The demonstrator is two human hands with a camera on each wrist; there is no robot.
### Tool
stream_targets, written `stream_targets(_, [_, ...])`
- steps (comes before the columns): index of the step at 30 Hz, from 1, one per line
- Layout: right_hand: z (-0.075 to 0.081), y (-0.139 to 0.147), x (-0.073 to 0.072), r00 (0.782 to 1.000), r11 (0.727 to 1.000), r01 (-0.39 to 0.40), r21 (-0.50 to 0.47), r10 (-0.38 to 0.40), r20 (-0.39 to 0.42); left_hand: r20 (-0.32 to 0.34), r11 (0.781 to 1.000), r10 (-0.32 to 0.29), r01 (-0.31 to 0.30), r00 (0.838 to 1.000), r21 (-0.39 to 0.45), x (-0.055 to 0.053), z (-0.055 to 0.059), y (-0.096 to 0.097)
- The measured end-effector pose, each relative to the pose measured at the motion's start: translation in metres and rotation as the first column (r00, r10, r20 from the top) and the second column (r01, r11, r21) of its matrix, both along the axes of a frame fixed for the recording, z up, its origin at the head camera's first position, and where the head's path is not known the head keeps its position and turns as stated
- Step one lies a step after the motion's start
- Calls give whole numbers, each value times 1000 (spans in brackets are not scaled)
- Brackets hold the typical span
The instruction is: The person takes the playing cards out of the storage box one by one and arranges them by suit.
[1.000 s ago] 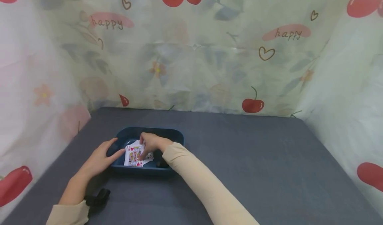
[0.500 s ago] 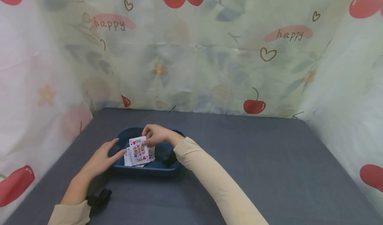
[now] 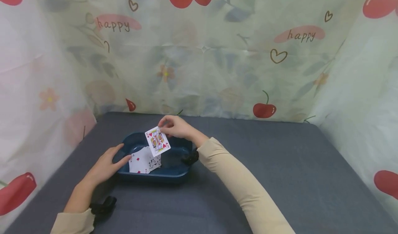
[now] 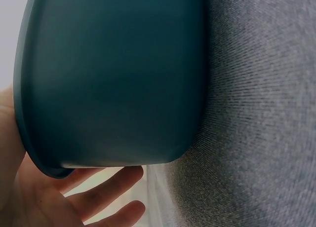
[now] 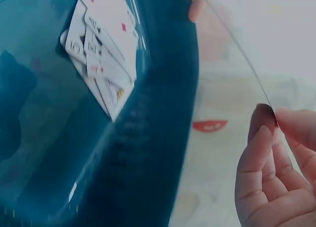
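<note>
Above a dark blue tray (image 3: 174, 174) in the head view, my right hand (image 3: 177, 127) pinches a king of hearts playing card (image 3: 157, 141) by its upper corner. In the right wrist view that card appears edge-on between thumb and fingertips. My left hand (image 3: 104, 163) holds the tray's left end, with the thumb over the rim and the fingers along the outside wall, as the left wrist view shows at the tray wall (image 4: 113, 79). Inside the tray, several overlapping playing cards (image 3: 140, 160) lie face up at the left, an ace of diamonds on top.
The tray stands on a grey cloth-covered table (image 3: 248, 165), towards its left side. A patterned curtain (image 3: 202, 82) with cherries hangs behind and on both sides. Each wrist wears a black device, the left one (image 3: 104, 205) hanging just over the cloth.
My right hand has lifted the king of hearts off the cards and moved it up and to the right. The ace of diamonds beneath is now uncovered. My left hand stays at the tray.
</note>
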State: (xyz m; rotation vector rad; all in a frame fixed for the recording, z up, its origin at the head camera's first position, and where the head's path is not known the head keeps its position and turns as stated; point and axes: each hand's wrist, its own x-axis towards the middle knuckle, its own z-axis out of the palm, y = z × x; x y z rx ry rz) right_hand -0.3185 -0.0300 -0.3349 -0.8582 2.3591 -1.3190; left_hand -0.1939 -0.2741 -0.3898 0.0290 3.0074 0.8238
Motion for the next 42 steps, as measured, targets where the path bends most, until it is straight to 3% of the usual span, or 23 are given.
stream_targets(6, [3, 31, -7, 995, 993, 99, -56, -97, 36, -7, 1000, -2, 3, 1000, 11, 2, 0, -1])
stream_targets(14, [-2, 78, -20, 969, 966, 246, -81, -242, 50, -4, 1000, 0, 0, 1000, 16, 3, 0, -1])
stream_targets(20, [-19, 110, -34, 918, 917, 395, -59, -393, 44, 2, 1000, 5, -5, 1000, 23, 4, 0, -1])
stream_targets(28, [-46, 137, -49, 860, 861, 508, -27, -505, 78, -11, 1000, -1, 1, 1000, 28, 2, -1, -1])
stream_targets(31, [-61, 144, -56, 846, 847, 531, -32, -527, 82, -5, 1000, -2, 2, 1000, 31, 2, -1, -1])
stream_targets(38, [-176, 168, -166, 834, 824, 552, -130, -542, 103, 10, 1000, 3, -3, 1000, 26, 2, 0, -1])
stream_targets(40, [-189, 167, -176, 828, 817, 561, -134, -549, 119, 11, 1000, 5, -5, 1000, 26, 3, 0, -2])
stream_targets(42, [-192, 164, -177, 824, 816, 565, -126, -548, 145, 15, 1000, 8, -8, 1000, 28, 3, -1, -2])
